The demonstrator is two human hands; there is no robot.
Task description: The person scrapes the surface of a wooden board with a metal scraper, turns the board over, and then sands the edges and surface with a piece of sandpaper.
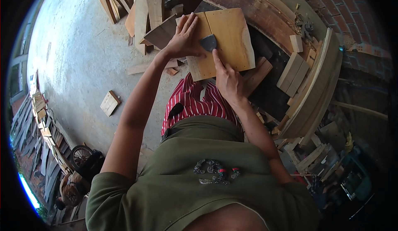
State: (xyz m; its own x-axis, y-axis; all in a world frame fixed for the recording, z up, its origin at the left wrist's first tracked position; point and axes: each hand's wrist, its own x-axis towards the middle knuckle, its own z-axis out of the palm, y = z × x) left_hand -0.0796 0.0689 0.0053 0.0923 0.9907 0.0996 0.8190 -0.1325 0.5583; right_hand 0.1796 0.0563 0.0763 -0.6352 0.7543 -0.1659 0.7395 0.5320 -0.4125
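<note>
A light wooden panel [228, 32] with a seam down it lies in front of the body. My left hand [184, 40] rests spread on its left part, fingers pointing to the top edge. Near the panel's lower middle, my right hand [228, 79] is closed around a scraper, with the index finger stretched along it. The scraper's dark blade [208, 43] lies against the wood beside the seam. Its handle is mostly hidden by my right hand.
Behind the panel is a long reddish-brown board [248, 13]. Small wood blocks [292, 74] and a curved wooden piece [317, 92] are at the right. Planks [154, 5] stand at the top. A wood offcut [110, 103] lies on the floor at the left.
</note>
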